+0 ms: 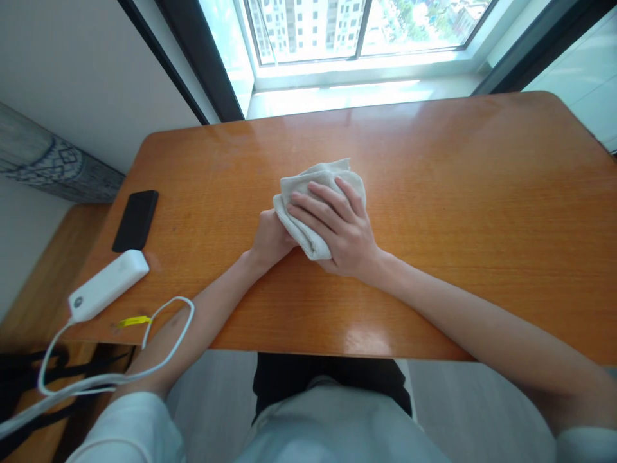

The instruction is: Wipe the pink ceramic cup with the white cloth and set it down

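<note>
A folded pale cloth (315, 175) is held between my two hands above the middle of the wooden table (463, 193). My right hand (344, 225) lies flat across its upper face, with the fingers stretched toward the far left. From the left side, my left hand (274, 238) reaches under the cloth and supports it. The cloth hides most of my left fingers, so how they grip it cannot be seen.
On the table's left side lie a black phone (135, 220) and a white power strip (108, 285). The strip's white cable (186, 331), with a yellow tag (135, 321), loops over my left forearm. Beyond the table's far edge is a window (357, 32). A patterned curtain (62, 157) hangs at left.
</note>
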